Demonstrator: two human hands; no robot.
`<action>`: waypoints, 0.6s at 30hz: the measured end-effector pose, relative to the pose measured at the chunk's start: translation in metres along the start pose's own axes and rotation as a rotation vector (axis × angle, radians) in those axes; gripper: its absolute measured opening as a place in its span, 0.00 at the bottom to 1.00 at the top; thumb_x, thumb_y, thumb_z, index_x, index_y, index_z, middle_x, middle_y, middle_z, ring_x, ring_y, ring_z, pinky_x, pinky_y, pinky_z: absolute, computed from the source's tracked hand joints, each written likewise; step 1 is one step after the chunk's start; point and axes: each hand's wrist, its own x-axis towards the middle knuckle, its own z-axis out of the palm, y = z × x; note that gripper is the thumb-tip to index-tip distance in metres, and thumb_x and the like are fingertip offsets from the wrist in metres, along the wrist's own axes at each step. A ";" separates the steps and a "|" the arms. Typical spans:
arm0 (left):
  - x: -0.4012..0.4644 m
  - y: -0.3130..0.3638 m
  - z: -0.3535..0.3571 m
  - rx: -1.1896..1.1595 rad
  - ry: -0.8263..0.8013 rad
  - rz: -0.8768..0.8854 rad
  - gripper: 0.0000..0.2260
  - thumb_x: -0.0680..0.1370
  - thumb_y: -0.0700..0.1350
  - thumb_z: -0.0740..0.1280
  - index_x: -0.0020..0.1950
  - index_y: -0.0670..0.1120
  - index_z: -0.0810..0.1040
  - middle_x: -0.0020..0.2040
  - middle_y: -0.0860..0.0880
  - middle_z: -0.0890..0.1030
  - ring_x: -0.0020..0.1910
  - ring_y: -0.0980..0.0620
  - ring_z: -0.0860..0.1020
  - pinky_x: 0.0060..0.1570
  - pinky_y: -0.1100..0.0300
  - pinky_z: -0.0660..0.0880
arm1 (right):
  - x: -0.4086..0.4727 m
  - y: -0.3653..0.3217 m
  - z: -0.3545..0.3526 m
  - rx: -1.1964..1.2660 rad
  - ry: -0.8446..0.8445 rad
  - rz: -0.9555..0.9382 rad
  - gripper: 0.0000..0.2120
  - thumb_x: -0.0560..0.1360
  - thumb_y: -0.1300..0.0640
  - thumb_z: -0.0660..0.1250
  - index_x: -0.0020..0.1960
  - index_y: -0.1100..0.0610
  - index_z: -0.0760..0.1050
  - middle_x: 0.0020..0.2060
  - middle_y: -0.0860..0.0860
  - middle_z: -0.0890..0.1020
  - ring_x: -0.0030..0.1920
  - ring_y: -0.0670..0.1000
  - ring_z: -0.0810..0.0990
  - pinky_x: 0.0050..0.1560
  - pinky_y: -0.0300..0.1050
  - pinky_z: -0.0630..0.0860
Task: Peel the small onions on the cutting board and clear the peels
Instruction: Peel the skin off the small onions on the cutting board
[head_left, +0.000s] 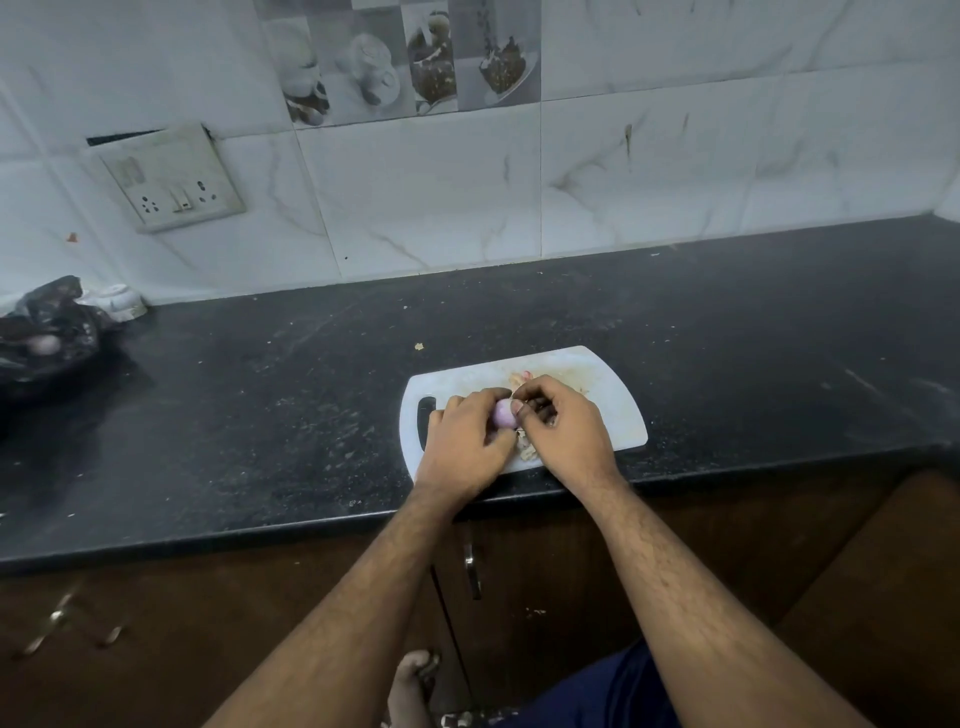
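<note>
A small pale-purple onion (505, 414) is held just above the white cutting board (618, 415), which lies at the front edge of the black counter. My left hand (467, 441) grips the onion from the left. My right hand (563, 431) pinches it from the right with thumb and fingertips. Loose papery peels (524, 378) lie on the board behind my hands, and more peels (525, 451) show below them. My hands hide the middle of the board.
A black plastic bag (47, 338) with an onion in it sits at the far left of the counter (260, 405), beside a small white cup (122, 301). A wall socket (174, 179) is on the tiled backsplash. Cabinet doors are below the counter edge.
</note>
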 end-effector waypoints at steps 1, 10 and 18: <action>0.001 -0.001 0.000 0.018 -0.004 0.011 0.19 0.78 0.55 0.62 0.69 0.55 0.75 0.61 0.56 0.81 0.57 0.55 0.71 0.60 0.53 0.62 | 0.000 -0.001 0.000 -0.010 -0.014 0.004 0.03 0.77 0.49 0.71 0.50 0.44 0.78 0.48 0.40 0.85 0.46 0.41 0.81 0.50 0.52 0.81; -0.001 -0.002 0.003 0.021 0.067 0.019 0.17 0.80 0.46 0.67 0.69 0.55 0.75 0.56 0.56 0.82 0.59 0.52 0.72 0.56 0.57 0.60 | -0.002 -0.008 0.003 -0.182 -0.060 -0.018 0.13 0.80 0.39 0.64 0.49 0.48 0.71 0.43 0.39 0.79 0.42 0.45 0.77 0.41 0.46 0.73; -0.001 -0.003 0.005 0.063 0.069 0.010 0.17 0.82 0.52 0.65 0.72 0.54 0.74 0.61 0.53 0.82 0.60 0.51 0.71 0.57 0.57 0.59 | 0.001 -0.005 0.008 -0.432 -0.074 -0.087 0.18 0.85 0.46 0.51 0.54 0.54 0.77 0.51 0.50 0.81 0.53 0.52 0.76 0.51 0.51 0.74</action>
